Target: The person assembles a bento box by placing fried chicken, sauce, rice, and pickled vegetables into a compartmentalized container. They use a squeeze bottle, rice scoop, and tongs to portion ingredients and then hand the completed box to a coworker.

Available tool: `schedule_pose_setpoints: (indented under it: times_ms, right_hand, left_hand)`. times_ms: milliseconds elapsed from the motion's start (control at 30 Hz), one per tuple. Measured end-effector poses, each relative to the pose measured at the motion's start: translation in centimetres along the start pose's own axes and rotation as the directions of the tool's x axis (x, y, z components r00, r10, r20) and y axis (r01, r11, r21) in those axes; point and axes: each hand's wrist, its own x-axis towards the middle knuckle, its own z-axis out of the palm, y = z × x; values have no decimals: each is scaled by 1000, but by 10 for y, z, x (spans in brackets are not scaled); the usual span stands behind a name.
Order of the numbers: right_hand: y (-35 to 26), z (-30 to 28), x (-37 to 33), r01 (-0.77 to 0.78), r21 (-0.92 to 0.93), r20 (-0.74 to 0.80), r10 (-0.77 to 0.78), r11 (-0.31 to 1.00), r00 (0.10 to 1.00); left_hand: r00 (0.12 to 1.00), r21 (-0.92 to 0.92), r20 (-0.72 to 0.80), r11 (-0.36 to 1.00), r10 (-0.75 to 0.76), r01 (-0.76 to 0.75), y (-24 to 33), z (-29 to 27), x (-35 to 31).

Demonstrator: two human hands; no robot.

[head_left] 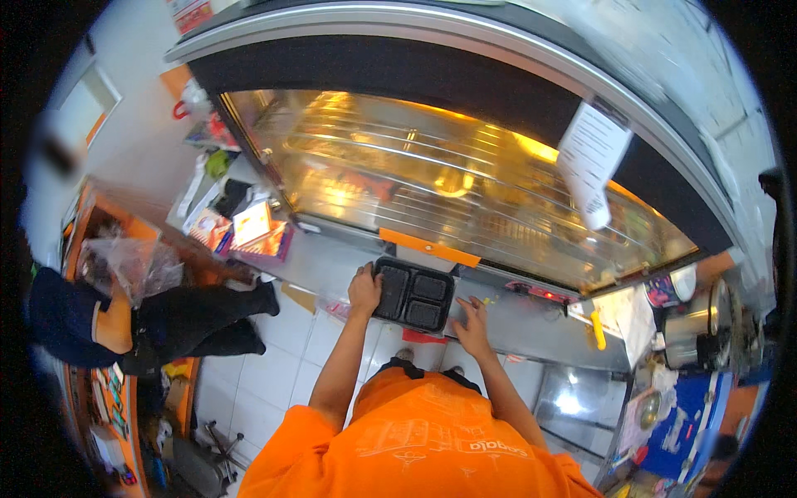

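A black three-compartment food tray [393, 292] lies on the metal counter [324, 262] before me, with nothing visible in its compartments. My left hand [365, 289] grips its left edge, the thumb near the rim and the other fingers partly hidden. Just off the tray's right side, my right hand [472, 324] is held with the fingers apart and nothing in it. Behind the tray stands a lit glass-fronted warming cabinet [398, 174] with wire racks inside. An orange strip [430, 247] runs along the cabinet's lower edge, right above the tray.
At left, a person in dark clothes [70, 319] handles a clear plastic bag [145, 266] by an orange shelf unit. Boxes and papers [253, 228] sit on the counter's left end. On the right are a yellow-handled tool [598, 330], a large metal pot [693, 332] and a blue board [677, 432].
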Motion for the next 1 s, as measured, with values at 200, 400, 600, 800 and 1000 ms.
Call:
schedule_pose_setpoints:
  times_ms: [200,400,600,800,1000]
  right_hand:
    - [-14,-19,-11,-62,170,63,52,984,997]
    - [-4,-10,-29,-284,399,302,168,872,939]
    - [-23,4,-36,-169,251,433,46,953,900]
    - [-32,-20,-40,-202,159,550,83,966,831]
    - [-13,-58,-74,-187,221,545,38,957,837]
  left_hand:
    - [949,-132,-312,991,-50,9,-38,-74,5]
    - [835,-214,-377,914,-402,344,-54,-185,14]
    - [774,7,-381,835,-507,550,-44,-238,15]
    - [817,150,-380,843,-434,517,-34,-247,8]
    - [791,-134,-592,987,-156,94,31,-230,0]
